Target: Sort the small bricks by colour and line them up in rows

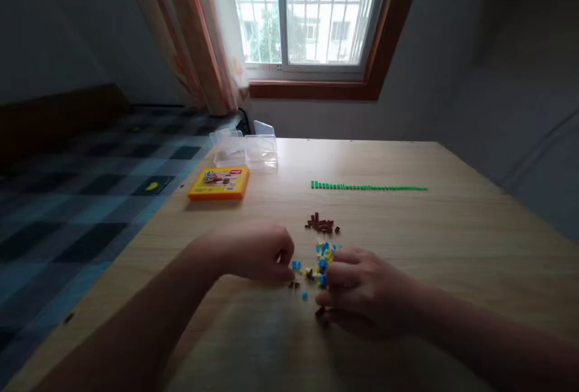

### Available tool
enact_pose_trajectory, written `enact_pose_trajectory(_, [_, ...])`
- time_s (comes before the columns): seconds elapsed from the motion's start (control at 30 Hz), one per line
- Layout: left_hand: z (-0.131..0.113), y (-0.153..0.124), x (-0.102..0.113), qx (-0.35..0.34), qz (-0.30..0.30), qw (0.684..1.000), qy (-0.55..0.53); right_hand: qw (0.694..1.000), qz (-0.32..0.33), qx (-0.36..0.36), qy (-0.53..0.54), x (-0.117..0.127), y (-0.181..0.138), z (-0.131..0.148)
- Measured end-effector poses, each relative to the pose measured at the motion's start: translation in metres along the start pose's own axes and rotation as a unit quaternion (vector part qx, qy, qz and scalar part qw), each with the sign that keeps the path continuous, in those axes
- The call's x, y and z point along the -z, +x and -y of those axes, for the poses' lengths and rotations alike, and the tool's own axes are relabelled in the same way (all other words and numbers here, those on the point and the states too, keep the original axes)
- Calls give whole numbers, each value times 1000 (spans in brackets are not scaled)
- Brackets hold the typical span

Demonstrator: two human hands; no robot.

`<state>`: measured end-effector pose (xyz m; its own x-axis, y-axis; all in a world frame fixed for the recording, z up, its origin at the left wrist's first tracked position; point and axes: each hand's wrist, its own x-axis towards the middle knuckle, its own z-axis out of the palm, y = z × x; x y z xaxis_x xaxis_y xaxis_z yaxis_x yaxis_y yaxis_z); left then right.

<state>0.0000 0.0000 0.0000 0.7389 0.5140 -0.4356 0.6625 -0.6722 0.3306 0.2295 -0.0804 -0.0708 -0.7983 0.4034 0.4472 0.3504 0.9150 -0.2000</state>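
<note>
A loose pile of small blue, white and yellow toy bricks (pixel 323 253) lies near the middle of the table. Over its right edge is my right hand (pixel 366 292), fingers bent and touching the pile; what they grip, if anything, is hidden. Beside its thumb sits a dark brown brick (pixel 320 312). My left hand (pixel 257 253) is closed left of the pile, thumb and fingers curled together, their contents not visible. Close to its fingertips are blue bricks (pixel 295 265) and small brown bricks (pixel 294 285). A single blue brick (pixel 304 296) lies between the hands.
Beyond the pile is a heap of reddish-brown bricks (pixel 321 224). Green bricks (pixel 362 187) form a long row farther back. At the left stand a yellow-orange box (pixel 219 183) and clear plastic trays (pixel 246 149) on the wooden table (pixel 253 350). A checked bed cover (pixel 104 199) adjoins it.
</note>
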Motion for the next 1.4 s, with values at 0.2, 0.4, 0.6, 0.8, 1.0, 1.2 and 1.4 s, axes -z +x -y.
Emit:
enact_pose_trajectory(0.2, [-12,-3,3,-65,7,997,-44,999,51,4,-9,-3,-1,0])
enact_pose_trajectory(0.4, [-14,4,-8,-77,-9,997,-8,998,52,11,-27,-2,-1,1])
enact_pose_trajectory(0.6, [-15,5,-11,-78,-14,997,11,997,75,8,-12,3,1,5])
enact_pose_trajectory(0.8, [-14,6,-12,-75,-20,997,9,995,103,-2,2,5,0,7])
enact_pose_trajectory(1.0, [-14,6,-15,-64,-26,998,13,993,118,-5,4,5,1,10])
enact_pose_trajectory(1.2, [-12,7,-22,-65,-46,996,29,993,121,-1,5,3,0,9])
enact_pose_trajectory(1.4, [-17,4,-23,-59,-50,995,58,993,118,9,-3,5,1,11])
